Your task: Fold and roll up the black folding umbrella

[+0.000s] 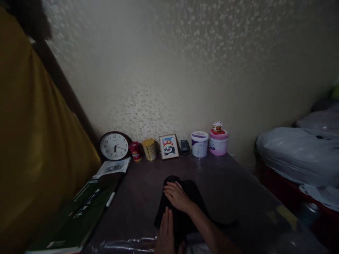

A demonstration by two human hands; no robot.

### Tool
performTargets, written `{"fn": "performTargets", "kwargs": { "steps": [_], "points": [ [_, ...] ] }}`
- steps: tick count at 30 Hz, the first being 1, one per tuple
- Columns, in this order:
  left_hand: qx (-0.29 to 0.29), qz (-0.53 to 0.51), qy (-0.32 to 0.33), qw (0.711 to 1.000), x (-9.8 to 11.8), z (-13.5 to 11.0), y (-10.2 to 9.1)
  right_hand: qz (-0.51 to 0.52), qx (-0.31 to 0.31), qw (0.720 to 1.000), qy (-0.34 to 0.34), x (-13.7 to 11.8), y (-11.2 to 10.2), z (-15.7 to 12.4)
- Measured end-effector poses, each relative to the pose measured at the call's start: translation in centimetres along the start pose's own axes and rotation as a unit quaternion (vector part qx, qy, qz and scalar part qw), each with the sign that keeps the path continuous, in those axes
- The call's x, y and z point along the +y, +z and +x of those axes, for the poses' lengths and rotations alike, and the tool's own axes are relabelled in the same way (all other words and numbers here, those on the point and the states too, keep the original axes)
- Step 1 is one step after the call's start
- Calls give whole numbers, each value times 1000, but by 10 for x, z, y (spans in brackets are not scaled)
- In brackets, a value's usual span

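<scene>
A black cloth item (194, 192) lies on the table in front of me, its exact kind unclear in the dim light. A thin dark strap or cord trails from it to the right. My right hand (178, 197) rests flat on its upper part, fingers stretched out toward the left. Lower down, my left hand (165, 229) lies along its left side with the fingers straight and close together. Neither hand grips anything that I can see. Both hands and the right forearm cover part of the cloth.
Along the wall stand a clock (114, 146), red tin (136, 152), gold tin (149, 149), framed panda picture (168, 146), dark device (185, 146), and two tubs (199, 144), one topped by a figurine (217, 127). Left lie a green book (71, 211) and white marker (110, 199).
</scene>
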State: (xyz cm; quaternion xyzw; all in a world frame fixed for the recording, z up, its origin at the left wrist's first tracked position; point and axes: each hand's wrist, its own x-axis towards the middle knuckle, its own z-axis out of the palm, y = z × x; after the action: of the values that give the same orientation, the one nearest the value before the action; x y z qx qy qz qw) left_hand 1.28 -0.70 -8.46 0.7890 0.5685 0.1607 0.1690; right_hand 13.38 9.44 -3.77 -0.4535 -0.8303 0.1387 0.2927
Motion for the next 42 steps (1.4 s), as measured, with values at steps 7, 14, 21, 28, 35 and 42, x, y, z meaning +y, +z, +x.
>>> {"fn": "performTargets", "kwargs": {
  "steps": [7, 14, 21, 28, 35, 42],
  "points": [
    [-38, 24, -74, 996, 18, -4, -14, 25, 121, 982, 144, 34, -5, 25],
    [-57, 60, -118, 990, 32, -11, -26, 62, 234, 923, 300, 82, -39, -33],
    [-36, 111, -119, 986, 37, -11, -24, 121, 192, 930, 288, 79, -43, -57],
    [-26, 142, -126, 982, 44, -13, -36, 132, 210, 926, 285, 72, -42, -49],
    [-50, 86, -142, 985, 43, -14, -37, 105, 167, 927, 318, 82, -40, -53],
    [-90, 17, -166, 982, 43, -10, -32, -16, 138, 974, 178, 47, -47, -63]
  ]
}}
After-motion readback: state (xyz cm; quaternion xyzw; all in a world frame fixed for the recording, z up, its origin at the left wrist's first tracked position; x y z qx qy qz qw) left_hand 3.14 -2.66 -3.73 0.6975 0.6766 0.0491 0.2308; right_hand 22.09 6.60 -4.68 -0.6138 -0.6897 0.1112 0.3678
